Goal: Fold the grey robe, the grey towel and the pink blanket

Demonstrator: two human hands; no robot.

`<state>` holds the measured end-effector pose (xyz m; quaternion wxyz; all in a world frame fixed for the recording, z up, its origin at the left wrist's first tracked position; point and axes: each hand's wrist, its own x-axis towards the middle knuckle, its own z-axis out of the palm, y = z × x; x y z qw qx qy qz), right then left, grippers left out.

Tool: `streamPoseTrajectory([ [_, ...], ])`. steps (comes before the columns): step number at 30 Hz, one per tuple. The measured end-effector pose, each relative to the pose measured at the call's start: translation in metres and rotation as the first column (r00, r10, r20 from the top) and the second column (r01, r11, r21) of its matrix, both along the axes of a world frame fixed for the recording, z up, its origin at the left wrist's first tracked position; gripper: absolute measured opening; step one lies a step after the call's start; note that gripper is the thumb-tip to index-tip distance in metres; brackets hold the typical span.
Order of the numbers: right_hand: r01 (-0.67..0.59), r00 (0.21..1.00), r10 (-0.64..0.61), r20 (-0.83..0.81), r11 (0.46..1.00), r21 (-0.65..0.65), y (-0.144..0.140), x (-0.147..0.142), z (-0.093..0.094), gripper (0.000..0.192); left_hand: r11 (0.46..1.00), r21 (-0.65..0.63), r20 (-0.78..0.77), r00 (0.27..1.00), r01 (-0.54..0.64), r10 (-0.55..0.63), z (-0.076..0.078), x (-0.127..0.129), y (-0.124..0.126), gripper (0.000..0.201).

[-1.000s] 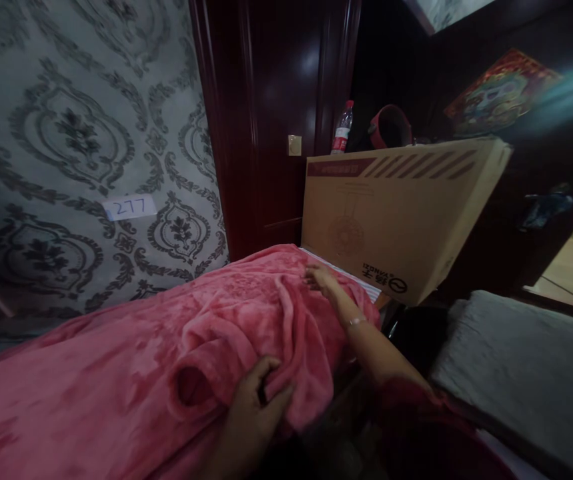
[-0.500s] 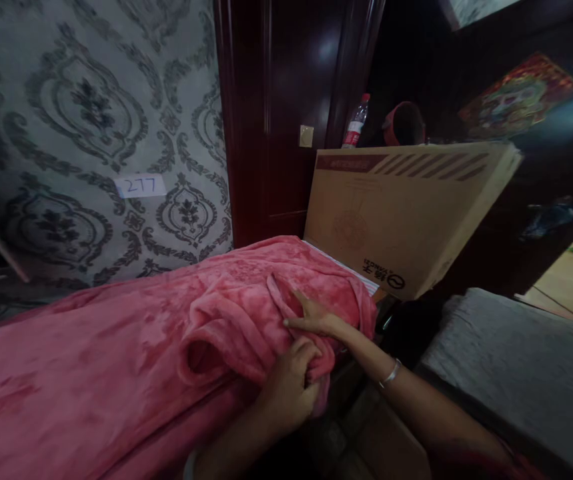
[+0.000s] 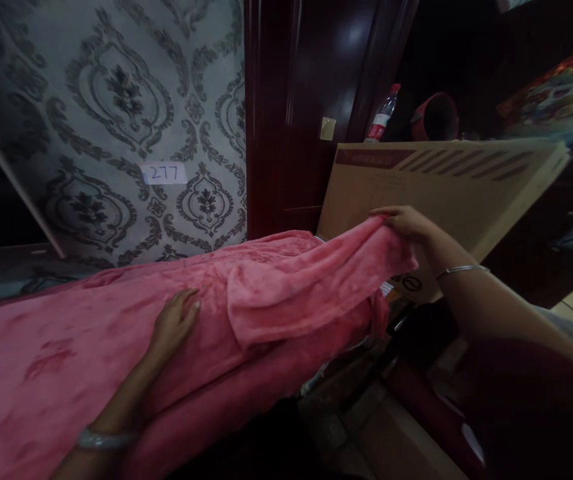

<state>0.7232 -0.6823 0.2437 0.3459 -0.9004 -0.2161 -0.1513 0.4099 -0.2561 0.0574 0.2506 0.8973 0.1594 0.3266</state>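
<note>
**A:** Where is the pink fleece blanket (image 3: 116, 333)?

**B:** It is spread over a long raised surface that runs out from the patterned wallpaper (image 3: 116, 100). Its far end reaches the big cardboard box (image 3: 446, 193), which stands tilted just past the blanket.

**A:** And the hands?

**B:** The right hand (image 3: 406, 223) has a corner of the blanket pinched in its fingers and holds it up in front of the box, so a flap of fleece hangs in a slope back to the rest of the blanket. There is a thin bangle (image 3: 459, 269) on that wrist. The left hand (image 3: 176, 323) lies flat and loose on top of the blanket, fingers spread, gripping nothing; it wears a bracelet (image 3: 103, 439) too.

**A:** Anything else near the box?

**B:** Behind its top edge stand a plastic water bottle (image 3: 382, 115) and a dark red rounded thing (image 3: 436, 117), against a dark wooden door (image 3: 311, 100). On the wallpaper, left of the door, a small label (image 3: 165, 173) reads 277.
</note>
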Motion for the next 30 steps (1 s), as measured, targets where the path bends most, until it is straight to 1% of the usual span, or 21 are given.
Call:
streamPoseTrajectory([
  [2, 0.041, 0.999, -0.04, 0.011, 0.998, -0.042, -0.01, 0.009, 0.011, 0.053, 0.992, 0.118, -0.167, 0.984, -0.044, 0.064, -0.026, -0.005, 0.027, 0.049],
  [4, 0.04, 0.997, -0.036, 0.064, 0.997, -0.062, -0.016, 0.012, 0.019, 0.058, 0.968, 0.247, -0.311, 0.942, -0.048, 0.126, -0.049, -0.01, 0.038, 0.055],
  [5, 0.044, 0.995, -0.039, 0.092, 0.997, -0.059, -0.018, 0.013, 0.022, 0.059, 0.951, 0.305, -0.353, 0.923, -0.041, 0.153, -0.059, -0.011, 0.04, 0.056],
  [7, 0.085, 0.987, -0.08, 0.141, 0.996, -0.023, -0.021, 0.016, 0.029, 0.06, 0.918, 0.395, -0.38, 0.905, -0.027, 0.19, -0.072, -0.014, 0.041, 0.058],
  [10, 0.206, 0.965, -0.211, 0.153, 0.977, 0.051, -0.024, 0.027, 0.038, 0.063, 0.894, 0.449, -0.372, 0.906, -0.015, 0.202, -0.077, -0.015, 0.041, 0.057],
  [13, 0.283, 0.955, -0.287, 0.08, 0.958, 0.053, -0.023, 0.042, 0.039, 0.061, 0.889, 0.459, -0.355, 0.914, -0.01, 0.194, -0.074, -0.016, 0.041, 0.056],
  [15, 0.282, 0.958, -0.284, 0.047, 0.958, 0.047, -0.019, 0.051, 0.034, 0.06, 0.886, 0.464, -0.355, 0.917, 0.002, 0.184, -0.071, -0.016, 0.039, 0.056],
  [17, 0.253, 0.966, -0.255, 0.04, 0.966, 0.055, -0.013, 0.058, 0.027, 0.062, 0.881, 0.473, -0.362, 0.915, 0.017, 0.177, -0.069, -0.016, 0.037, 0.057],
  [20, 0.17, 0.984, -0.172, 0.039, 0.983, 0.064, -0.006, 0.067, 0.018, 0.063, 0.881, 0.472, -0.379, 0.907, 0.017, 0.185, -0.07, -0.017, 0.036, 0.061],
  [22, 0.109, 0.993, -0.112, 0.037, 0.991, 0.074, -0.005, 0.073, 0.015, 0.064, 0.891, 0.454, -0.38, 0.904, -0.001, 0.195, -0.071, -0.018, 0.038, 0.064],
  [24, 0.063, 0.997, -0.066, 0.034, 0.993, 0.097, -0.006, 0.078, 0.016, 0.066, 0.909, 0.417, -0.368, 0.911, -0.017, 0.186, -0.065, -0.015, 0.043, 0.065],
  [25, 0.04, 0.999, -0.043, 0.029, 0.993, 0.112, -0.005, 0.079, 0.018, 0.066, 0.923, 0.385, -0.358, 0.919, -0.018, 0.167, -0.059, -0.012, 0.044, 0.063],
  [27, -0.03, 0.999, 0.027, 0.018, 0.99, 0.138, 0.002, 0.073, 0.025, 0.066, 0.958, 0.287, -0.327, 0.94, 0.005, 0.093, -0.037, 0.002, 0.043, 0.057],
  [29, -0.152, 0.988, 0.146, 0.053, 0.979, 0.139, 0.02, 0.052, 0.033, 0.067, 0.99, 0.136, -0.254, 0.967, 0.049, -0.013, -0.006, 0.025, 0.032, 0.053],
  [30, -0.235, 0.969, 0.225, 0.098, 0.965, 0.116, 0.032, 0.035, 0.036, 0.069, 0.996, 0.038, -0.195, 0.978, 0.077, -0.068, 0.012, 0.038, 0.024, 0.053],
])
